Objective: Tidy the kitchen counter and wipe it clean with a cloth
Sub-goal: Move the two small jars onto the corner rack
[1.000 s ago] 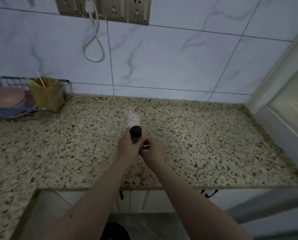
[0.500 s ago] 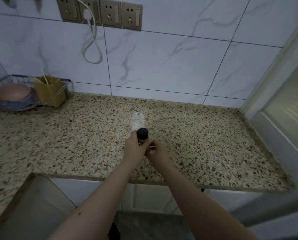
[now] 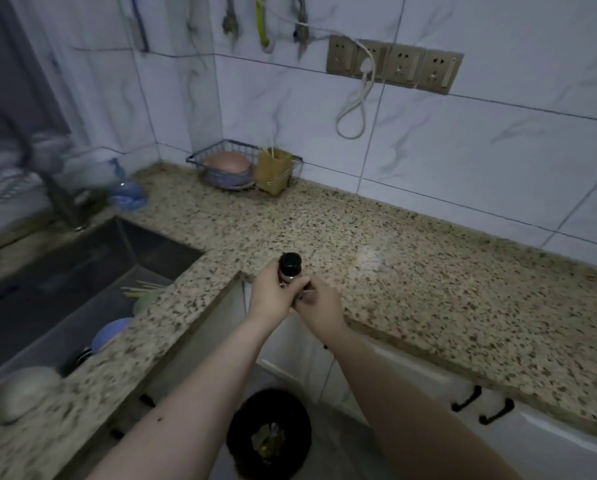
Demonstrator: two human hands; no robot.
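Observation:
A small bottle with a black cap [image 3: 290,265] is held upright above the inner corner of the speckled granite counter [image 3: 428,271]. My left hand [image 3: 273,296] grips the bottle's body, which its fingers mostly hide. My right hand [image 3: 319,303] is curled against the bottle's lower part from the right, touching the left hand. No cloth is in view.
A wire rack [image 3: 221,157] with a pink bowl [image 3: 226,162] and a yellow holder [image 3: 274,171] stands at the back wall. The sink [image 3: 65,271] at left holds dishes and chopsticks. A black bin [image 3: 269,434] stands on the floor below. A white cable [image 3: 354,109] hangs from the sockets [image 3: 394,65].
The view has swung left, bringing the sink, faucet and bin into sight. Both hands, still on the bottle, have moved left to the counter's inner corner.

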